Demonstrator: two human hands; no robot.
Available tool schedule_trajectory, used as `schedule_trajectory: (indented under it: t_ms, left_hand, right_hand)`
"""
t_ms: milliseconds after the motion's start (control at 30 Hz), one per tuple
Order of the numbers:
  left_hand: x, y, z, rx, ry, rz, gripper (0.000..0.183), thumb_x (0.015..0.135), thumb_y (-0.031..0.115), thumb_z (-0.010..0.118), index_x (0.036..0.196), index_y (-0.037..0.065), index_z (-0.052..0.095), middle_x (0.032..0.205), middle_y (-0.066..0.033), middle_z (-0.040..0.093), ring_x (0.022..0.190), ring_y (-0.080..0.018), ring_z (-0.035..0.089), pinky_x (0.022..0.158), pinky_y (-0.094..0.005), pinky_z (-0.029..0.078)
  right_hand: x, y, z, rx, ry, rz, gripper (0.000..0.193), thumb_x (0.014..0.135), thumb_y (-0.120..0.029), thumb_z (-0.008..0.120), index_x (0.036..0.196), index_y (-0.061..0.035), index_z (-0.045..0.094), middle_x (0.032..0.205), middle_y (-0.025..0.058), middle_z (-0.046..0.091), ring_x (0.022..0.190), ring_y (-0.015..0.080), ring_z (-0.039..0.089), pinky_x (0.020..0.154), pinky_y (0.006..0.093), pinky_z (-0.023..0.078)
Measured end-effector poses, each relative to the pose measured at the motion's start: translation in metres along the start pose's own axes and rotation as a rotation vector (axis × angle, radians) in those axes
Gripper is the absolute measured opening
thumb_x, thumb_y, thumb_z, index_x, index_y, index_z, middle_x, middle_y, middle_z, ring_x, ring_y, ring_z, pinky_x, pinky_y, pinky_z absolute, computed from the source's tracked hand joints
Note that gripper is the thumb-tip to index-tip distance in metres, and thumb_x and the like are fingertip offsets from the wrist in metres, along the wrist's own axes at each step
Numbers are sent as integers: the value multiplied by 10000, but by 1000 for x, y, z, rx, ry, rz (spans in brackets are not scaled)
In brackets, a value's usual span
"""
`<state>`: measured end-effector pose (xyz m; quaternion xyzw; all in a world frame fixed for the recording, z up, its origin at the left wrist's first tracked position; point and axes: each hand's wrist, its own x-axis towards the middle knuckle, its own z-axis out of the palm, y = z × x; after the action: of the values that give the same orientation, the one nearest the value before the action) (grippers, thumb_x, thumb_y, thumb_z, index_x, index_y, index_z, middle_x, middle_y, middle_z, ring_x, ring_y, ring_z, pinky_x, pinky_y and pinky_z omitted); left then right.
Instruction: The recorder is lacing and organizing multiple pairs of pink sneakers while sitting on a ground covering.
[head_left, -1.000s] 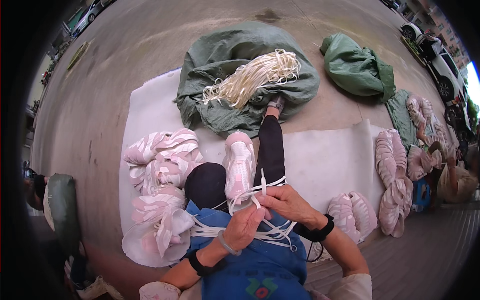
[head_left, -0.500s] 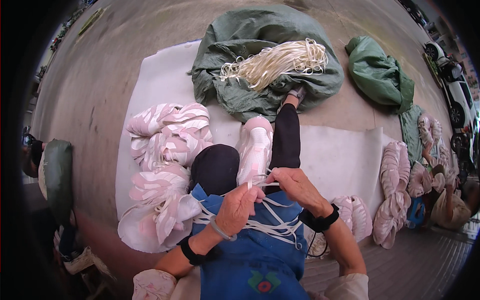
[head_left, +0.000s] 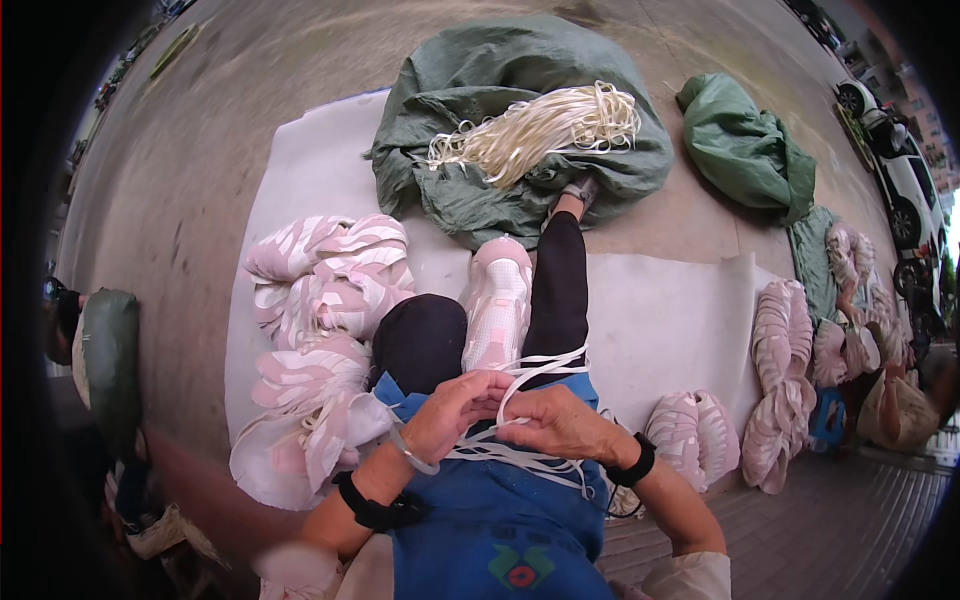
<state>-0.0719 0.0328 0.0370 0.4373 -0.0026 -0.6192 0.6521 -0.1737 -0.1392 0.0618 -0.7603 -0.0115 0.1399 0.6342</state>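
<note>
Both hands meet just above my lap, over a blue apron (head_left: 480, 540). My left hand (head_left: 455, 412) has its fingers bent and closed on white shoelaces. Curled in a pinch right beside it, my right hand (head_left: 562, 424) also grips the white shoelaces (head_left: 545, 375), which loop up and out past its knuckles. More laces lie across the apron under the hands. A pink-and-white shoe upper (head_left: 498, 300) stands between my knees, its toe pointing away from me. The hands partly hide its near end.
Bundled pink-and-white uppers (head_left: 330, 270) lie at left on a white sheet (head_left: 680, 310). More stacks of uppers (head_left: 780, 370) stand at right. Ahead, a green sack (head_left: 500, 60) bears a heap of cream laces (head_left: 560, 125); another green sack (head_left: 745, 145) lies beyond. People sit at both sides.
Both hands have drawn down toward my lap and closer together. The laces now form wide loops above the right hand, and the whole view has shifted slightly.
</note>
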Motion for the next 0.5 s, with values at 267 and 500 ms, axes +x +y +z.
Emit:
schedule_trajectory:
  t_ms: [267,500]
  left_hand:
    - [9,23,5,-231,12,199,254,972,181,483,1156,5,490,973,-109,613,850,-172,630,779,-304,526]
    - [9,32,-29,-137,257,372,184,952,113,468,1097,33,548,894,-46,612,630,-66,488,586,-208,426]
  right_hand:
    - [-2,6,10,-160,-93,-77,144,823,-147,656,870,-14,626,759,154,600,633,343,558,583,386,455]
    - [-7,12,-11,-62,-2,7,176,909,-167,564,900,2,612,750,157,588,648,281,573,615,346,464]
